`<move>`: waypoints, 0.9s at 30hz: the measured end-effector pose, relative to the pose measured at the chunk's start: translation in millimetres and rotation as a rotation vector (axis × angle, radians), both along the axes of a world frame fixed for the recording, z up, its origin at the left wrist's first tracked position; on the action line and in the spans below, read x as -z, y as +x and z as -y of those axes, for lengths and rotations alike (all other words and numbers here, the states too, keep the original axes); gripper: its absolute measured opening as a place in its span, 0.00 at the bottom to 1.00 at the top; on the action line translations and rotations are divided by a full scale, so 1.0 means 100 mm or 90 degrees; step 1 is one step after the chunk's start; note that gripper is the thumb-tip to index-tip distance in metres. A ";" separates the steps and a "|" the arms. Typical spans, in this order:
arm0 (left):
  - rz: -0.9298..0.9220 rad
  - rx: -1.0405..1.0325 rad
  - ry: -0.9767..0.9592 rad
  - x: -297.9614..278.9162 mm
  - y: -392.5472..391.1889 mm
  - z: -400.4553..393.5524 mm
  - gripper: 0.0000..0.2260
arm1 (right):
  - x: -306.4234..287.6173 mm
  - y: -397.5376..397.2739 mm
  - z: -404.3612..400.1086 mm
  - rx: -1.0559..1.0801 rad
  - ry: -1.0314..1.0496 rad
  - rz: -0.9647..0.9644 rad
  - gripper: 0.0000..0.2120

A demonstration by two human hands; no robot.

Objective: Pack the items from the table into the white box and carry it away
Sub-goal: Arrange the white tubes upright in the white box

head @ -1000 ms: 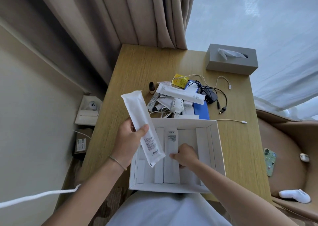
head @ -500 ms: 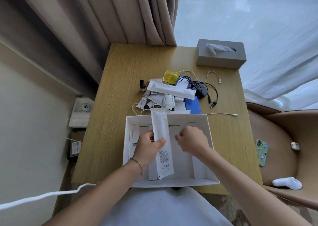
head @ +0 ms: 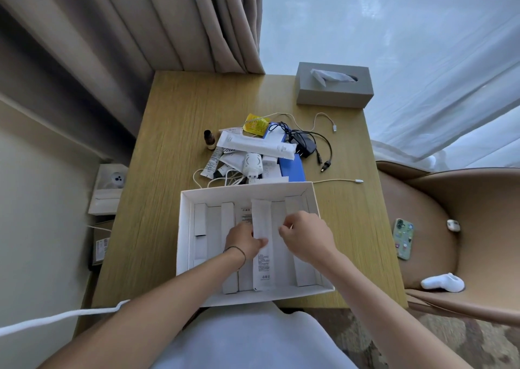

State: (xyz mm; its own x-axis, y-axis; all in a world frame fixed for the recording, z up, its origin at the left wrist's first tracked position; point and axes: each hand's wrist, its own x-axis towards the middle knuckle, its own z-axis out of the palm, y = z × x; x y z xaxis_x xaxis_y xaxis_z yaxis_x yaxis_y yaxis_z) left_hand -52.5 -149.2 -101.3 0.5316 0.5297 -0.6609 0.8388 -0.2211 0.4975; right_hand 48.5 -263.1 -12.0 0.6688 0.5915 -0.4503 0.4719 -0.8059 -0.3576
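Observation:
The open white box (head: 185,228) sits at the table's near edge, with upright white dividers inside. A long white tube (head: 262,256) lies lengthwise in a middle slot. My left hand (head: 243,240) grips it at mid-length from the left side. My right hand (head: 305,238) hovers just right of the tube with fingers curled, touching or nearly touching it. Behind the box lies a pile: another white tube (head: 257,145), a small brown bottle (head: 209,139), a yellow sachet (head: 255,124), a white plug (head: 253,166), a blue box (head: 292,167) and black cables (head: 312,146).
A grey tissue box (head: 334,88) stands at the table's far right corner. A tan chair (head: 455,228) on the right holds a phone (head: 403,242) and white socks (head: 443,283). Curtains hang behind the table. A white cable (head: 337,181) trails beside the box.
My left hand brought the white tube down from above the table and laid it into a middle slot of the box. My right hand shifted right, beside the tube.

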 end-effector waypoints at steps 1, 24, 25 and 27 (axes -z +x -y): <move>-0.014 0.005 0.015 0.02 0.01 0.01 0.15 | 0.00 0.00 0.01 0.002 0.005 -0.004 0.13; 0.278 -0.010 0.033 -1.36 -0.07 -0.61 0.06 | -0.24 0.87 -1.28 0.015 0.177 0.056 0.11; 0.289 -0.017 0.046 -1.40 -0.03 -0.66 0.06 | -0.19 0.91 -1.39 0.003 0.165 0.066 0.12; 0.304 -0.021 0.071 -1.45 0.05 -0.76 0.06 | -0.06 0.99 -1.58 -0.034 0.135 0.085 0.12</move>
State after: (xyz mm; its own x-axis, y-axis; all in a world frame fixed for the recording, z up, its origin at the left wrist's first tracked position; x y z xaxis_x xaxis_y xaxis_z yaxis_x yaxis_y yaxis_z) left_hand -47.3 -72.9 43.9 0.7432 0.6051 -0.2856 0.5297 -0.2712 0.8037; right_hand 147.1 -104.9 -5.7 0.6791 0.6998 -0.2216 0.5670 -0.6918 -0.4472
